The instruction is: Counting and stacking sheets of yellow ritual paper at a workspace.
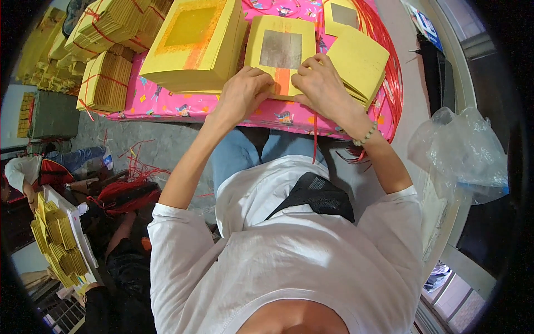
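A short stack of yellow paper (281, 49) with a silver-grey square and an orange stripe lies on the pink patterned cloth in front of me. At its near left corner my left hand (245, 92) has its fingers curled against the paper. My right hand (327, 86), a beaded bracelet on its wrist, grips the near right edge, fingers on top and thumb below. A taller stack of yellow paper (222, 50) with a gold square stands left of it. Loose yellow sheets (360, 60) lie beside my right hand.
Red plastic strings (394, 94) hang over the table's right end. Tied yellow bundles (104, 82) are piled at the far left. A clear plastic bag (461, 147) rests on the right ledge. At lower left, people sit around a white tray (71, 225) of yellow bundles.
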A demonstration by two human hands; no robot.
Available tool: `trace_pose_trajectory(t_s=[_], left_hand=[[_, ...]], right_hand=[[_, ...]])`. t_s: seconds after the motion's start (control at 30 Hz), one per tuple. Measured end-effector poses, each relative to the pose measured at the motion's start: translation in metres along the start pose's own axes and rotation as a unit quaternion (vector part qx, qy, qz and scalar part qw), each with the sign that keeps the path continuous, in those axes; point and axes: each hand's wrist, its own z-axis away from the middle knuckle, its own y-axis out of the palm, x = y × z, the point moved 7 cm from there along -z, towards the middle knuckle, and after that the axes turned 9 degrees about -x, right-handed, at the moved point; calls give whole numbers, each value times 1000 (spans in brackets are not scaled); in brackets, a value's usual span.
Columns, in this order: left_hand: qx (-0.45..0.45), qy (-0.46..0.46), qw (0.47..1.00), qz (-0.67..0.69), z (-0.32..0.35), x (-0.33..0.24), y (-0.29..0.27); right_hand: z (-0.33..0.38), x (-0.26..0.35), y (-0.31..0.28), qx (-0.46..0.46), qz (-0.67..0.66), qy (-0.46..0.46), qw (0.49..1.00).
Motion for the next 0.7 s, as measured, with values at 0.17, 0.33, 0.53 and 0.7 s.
trace_pose_trajectory(t_s=[0.17,0.33,0.53,0.7], left_hand=[[-54,51,996,38,3,1,-4],[-62,33,997,28,2,6,-1],[-52,18,998,35,-1,5,-4],[-55,13,998,39,1,6,-5]], right_hand=[[-1,-5,-1,-1,-35,11,999],[-1,-8,-1,14,-49,14,999],[0,-11,-2,15,-59,30,998],[1,-10,-1,6,-60,28,998]])
